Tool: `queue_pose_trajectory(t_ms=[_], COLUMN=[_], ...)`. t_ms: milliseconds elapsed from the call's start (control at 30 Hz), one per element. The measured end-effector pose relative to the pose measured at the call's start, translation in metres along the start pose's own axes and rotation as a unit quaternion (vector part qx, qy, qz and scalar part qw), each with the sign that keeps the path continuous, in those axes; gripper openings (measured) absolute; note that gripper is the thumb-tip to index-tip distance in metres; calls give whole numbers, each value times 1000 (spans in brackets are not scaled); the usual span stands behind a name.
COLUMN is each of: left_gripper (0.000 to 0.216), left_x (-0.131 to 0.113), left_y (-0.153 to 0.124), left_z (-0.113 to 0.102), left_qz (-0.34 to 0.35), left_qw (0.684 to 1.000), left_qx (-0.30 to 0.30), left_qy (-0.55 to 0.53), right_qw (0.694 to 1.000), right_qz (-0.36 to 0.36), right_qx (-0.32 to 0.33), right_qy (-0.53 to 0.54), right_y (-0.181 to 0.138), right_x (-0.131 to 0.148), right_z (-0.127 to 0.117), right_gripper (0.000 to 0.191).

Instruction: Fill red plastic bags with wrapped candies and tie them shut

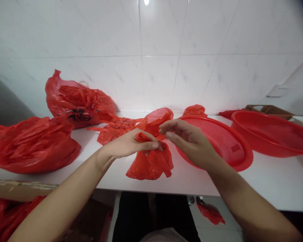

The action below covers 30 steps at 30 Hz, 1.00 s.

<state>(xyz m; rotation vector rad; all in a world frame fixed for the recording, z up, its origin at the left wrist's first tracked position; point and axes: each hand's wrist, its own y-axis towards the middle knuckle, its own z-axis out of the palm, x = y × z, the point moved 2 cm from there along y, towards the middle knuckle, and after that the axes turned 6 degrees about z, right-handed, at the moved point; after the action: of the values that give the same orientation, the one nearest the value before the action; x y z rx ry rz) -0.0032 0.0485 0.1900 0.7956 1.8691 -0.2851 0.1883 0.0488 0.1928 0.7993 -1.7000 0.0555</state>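
My left hand (128,143) is closed on the gathered neck of a small red plastic bag (151,166), with thumb and fingers pinching the film. The bag's lower part hangs just above or rests on the white table, close to its front edge. To the right, my right hand (189,139) is empty, its fingers bent and apart, a short way from the bag. Behind both hands lie a puffed red bag (158,117) and a flattened, crinkled bundle of red bags (118,127). The right wrist partly covers a red mesh basket (242,148).
A large bulging red bag (78,101) leans near the tiled wall, and a red heap of bags (32,144) sits at left. A red basin (272,134) and a cardboard box (269,109) stand right. Below left is an open carton (22,190); a red bag (210,212) lies below.
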Motion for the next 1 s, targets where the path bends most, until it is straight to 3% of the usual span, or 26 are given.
queue_pose_trajectory(t_ms=[100, 200, 267, 333, 400, 467, 567, 633, 867, 933, 1000], left_gripper=[12, 19, 30, 36, 36, 30, 24, 25, 39, 42, 42], left_x=[6, 20, 30, 37, 39, 40, 45, 55, 126, 138, 143], left_y=[2, 5, 4, 3, 0, -3, -12, -22, -93, -104, -104], left_z=[5, 13, 19, 25, 28, 28, 23, 15, -29, -30, -24], left_qz=[18, 27, 48, 99, 150, 161, 108, 68, -157, -177, -172], left_qw=[997, 973, 937, 905, 895, 903, 929, 942, 961, 967, 967], left_qx=[2, -88, -167, -210, -220, -211, -166, -128, -103, -83, -100], left_qy=[74, 210, 304, 357, 359, 338, 312, 302, 203, 163, 157], right_qw=[999, 996, 991, 981, 976, 986, 997, 994, 974, 963, 958], right_qz=[46, 85, 107, 130, 135, 122, 64, 50, 215, 252, 266], right_qx=[-21, 7, 40, 97, 127, 101, 7, -12, 30, 1, -50], right_qy=[8, 42, 76, 110, 112, 61, -50, -95, -61, -95, -96], right_y=[14, 18, 16, 11, 6, 0, -11, -22, -81, -93, -99], right_x=[-39, -67, -74, -76, -74, -73, -71, -74, -130, -148, -160], right_z=[12, 20, 22, 22, 21, 19, 16, 17, 12, 14, 19], right_gripper=[28, 29, 31, 32, 29, 24, 23, 22, 30, 29, 29])
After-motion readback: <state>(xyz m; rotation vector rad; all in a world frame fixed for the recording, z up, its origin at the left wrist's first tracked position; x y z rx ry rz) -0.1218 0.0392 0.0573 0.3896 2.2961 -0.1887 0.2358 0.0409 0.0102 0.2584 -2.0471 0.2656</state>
